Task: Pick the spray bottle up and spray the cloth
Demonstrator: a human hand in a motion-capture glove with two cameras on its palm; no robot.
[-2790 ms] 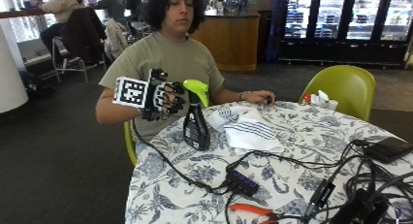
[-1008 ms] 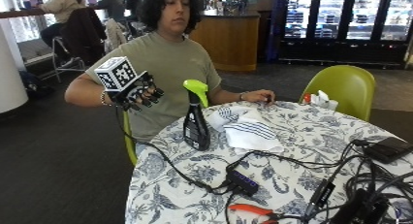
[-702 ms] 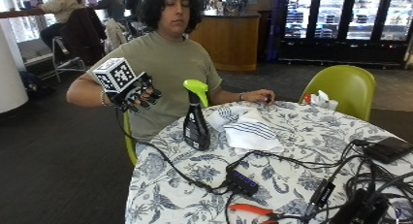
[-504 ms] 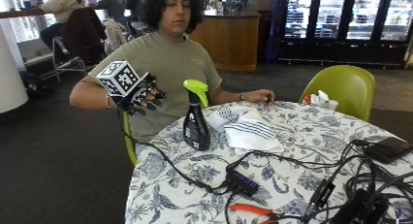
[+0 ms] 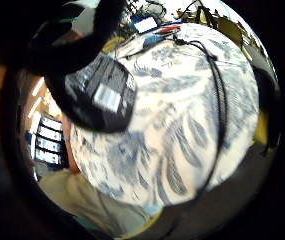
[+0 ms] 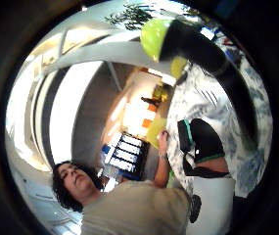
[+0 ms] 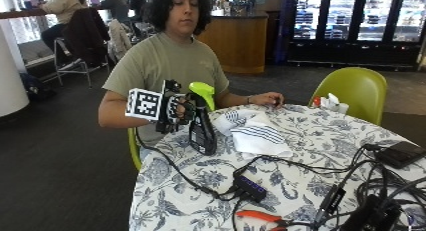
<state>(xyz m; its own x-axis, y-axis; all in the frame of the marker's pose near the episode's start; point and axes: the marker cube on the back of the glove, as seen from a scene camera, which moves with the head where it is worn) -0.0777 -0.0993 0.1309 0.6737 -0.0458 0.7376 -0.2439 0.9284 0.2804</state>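
Spray bottle (image 7: 202,122) stands upright just beside the grip (image 7: 178,111).

No text, brand, number or sign can be read anywhere — the spray bottle (image 7: 202,123) carries a pale label on its dark body, seen up close in the little finger side palm view, but its print is only a smear of grey bars — nothing legible
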